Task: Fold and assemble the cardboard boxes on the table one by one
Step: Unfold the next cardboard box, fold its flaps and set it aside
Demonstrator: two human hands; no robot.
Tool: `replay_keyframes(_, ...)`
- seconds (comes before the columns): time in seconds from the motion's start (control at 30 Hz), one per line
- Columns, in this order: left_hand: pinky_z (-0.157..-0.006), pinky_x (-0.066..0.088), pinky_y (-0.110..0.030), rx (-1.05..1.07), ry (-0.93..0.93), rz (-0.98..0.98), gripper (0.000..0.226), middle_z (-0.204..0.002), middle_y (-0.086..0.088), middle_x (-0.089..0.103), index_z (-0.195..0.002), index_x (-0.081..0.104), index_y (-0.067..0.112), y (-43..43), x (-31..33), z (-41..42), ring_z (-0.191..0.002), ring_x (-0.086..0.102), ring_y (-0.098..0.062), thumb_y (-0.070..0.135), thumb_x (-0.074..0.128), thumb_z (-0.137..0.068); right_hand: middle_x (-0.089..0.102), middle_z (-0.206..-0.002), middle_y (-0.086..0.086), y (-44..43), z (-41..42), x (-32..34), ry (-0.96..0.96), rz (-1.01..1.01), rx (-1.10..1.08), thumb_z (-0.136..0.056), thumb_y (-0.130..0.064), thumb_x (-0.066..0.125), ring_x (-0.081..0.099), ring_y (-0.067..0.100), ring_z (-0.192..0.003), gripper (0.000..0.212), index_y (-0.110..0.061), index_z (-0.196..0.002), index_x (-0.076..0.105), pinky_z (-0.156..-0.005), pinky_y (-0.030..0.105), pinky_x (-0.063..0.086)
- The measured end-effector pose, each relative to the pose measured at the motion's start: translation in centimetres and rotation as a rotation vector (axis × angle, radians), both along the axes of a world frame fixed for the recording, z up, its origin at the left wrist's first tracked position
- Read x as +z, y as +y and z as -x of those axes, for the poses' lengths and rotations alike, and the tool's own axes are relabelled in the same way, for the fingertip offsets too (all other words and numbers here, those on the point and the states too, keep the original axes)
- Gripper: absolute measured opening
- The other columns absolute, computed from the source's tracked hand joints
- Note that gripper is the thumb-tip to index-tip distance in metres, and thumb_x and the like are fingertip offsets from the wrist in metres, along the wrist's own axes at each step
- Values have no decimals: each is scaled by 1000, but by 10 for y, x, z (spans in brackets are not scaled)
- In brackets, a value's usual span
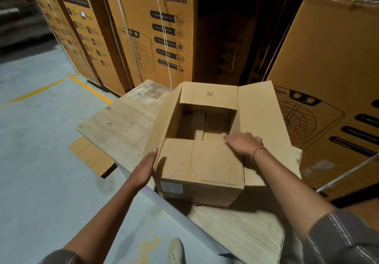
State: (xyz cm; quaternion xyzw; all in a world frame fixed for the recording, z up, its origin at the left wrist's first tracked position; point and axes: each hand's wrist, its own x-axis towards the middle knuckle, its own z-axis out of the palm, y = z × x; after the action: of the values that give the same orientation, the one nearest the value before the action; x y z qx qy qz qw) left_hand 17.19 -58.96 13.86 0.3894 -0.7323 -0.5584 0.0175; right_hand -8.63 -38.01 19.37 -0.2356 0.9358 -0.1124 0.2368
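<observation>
A brown cardboard box (196,173) stands upright on the wooden table (121,128), its top open. The near flap is folded flat over the opening, the far flap (209,94) and right flap (258,112) stand up, and the left flap leans outward. My left hand (146,166) lies flat against the box's left side at the near corner, fingers straight. My right hand (243,142) presses palm down on the near flap, fingers straight and pointing left over the opening.
Tall printed appliance cartons (155,29) stand behind the table and another large carton (328,79) stands to the right. A flattened cardboard piece (92,157) lies under the table's left edge. Grey floor with yellow lines (41,140) stretches left; a shoe (176,251) shows below.
</observation>
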Motion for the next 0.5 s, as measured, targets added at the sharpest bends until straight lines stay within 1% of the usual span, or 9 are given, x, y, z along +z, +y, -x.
replay_keyframes(0.07,-99,49,-39,32,64,-137,94,-149,2,46,-159,28,28,-2,5,-3,-136,47,-22,88,15,-87,67,-116,3,11,10,20,-280,303,-172,-91,-67,46,54,34,-127,48,-27,-98,72,-112,53,35)
replay_keyframes(0.1,-95,46,-31,62,62,-166,83,-146,5,45,-156,32,25,-3,7,-4,-130,47,-16,78,11,-96,70,-109,4,21,14,28,-427,385,-164,-88,-62,57,57,34,-124,42,-24,-90,73,-111,54,37)
replay_keyframes(0.17,-87,42,-23,40,64,-182,72,-140,6,46,-148,41,23,-2,14,-5,-120,46,-10,69,12,-100,70,-114,8,43,11,42,-700,418,-39,-86,-48,70,57,31,-123,35,-16,-99,75,-111,50,40)
replay_keyframes(0.23,-84,50,-18,-27,33,-155,75,-147,-3,50,-147,45,23,-1,14,-3,-118,56,-11,74,24,-96,60,-133,1,58,0,52,-792,283,230,-77,-51,75,53,17,-126,51,-22,-119,68,-109,35,41)
replay_keyframes(0.3,-105,45,-32,-37,-19,-141,69,-157,-11,41,-155,36,19,-7,4,-2,-135,50,-24,64,31,-102,45,-147,-11,64,-17,50,-710,42,483,-60,-73,77,45,3,-129,90,-32,-136,52,-110,25,36)
replay_keyframes(0.33,-115,37,-41,-60,-34,-140,79,-161,-9,35,-158,30,19,-9,1,-2,-142,42,-28,70,34,-99,39,-152,-11,66,-25,42,-632,-71,524,-54,-81,75,40,5,-134,105,-34,-143,45,-114,29,31)
replay_keyframes(0.4,-119,34,-50,-105,-42,-152,105,-162,-6,35,-160,28,21,-11,0,-2,-142,43,-33,91,40,-82,32,-159,-10,69,-44,18,-379,-259,556,-57,-85,70,21,15,-149,108,-38,-148,38,-122,48,12)
replay_keyframes(0.47,-120,32,-49,-48,-37,-119,97,-167,-7,25,-162,20,18,-10,-5,-2,-146,37,-35,80,42,-91,33,-159,-10,73,-68,-3,-152,-336,565,-60,-86,65,1,20,-154,102,-40,-147,40,-116,63,-11)
replay_keyframes(0.5,-118,32,-49,-25,-40,-76,91,-168,-8,21,-163,17,15,-9,-8,0,-148,33,-36,72,42,-95,39,-156,-10,73,-77,-12,-65,-340,565,-60,-87,63,1,21,-154,100,-38,-145,43,-112,67,-16)
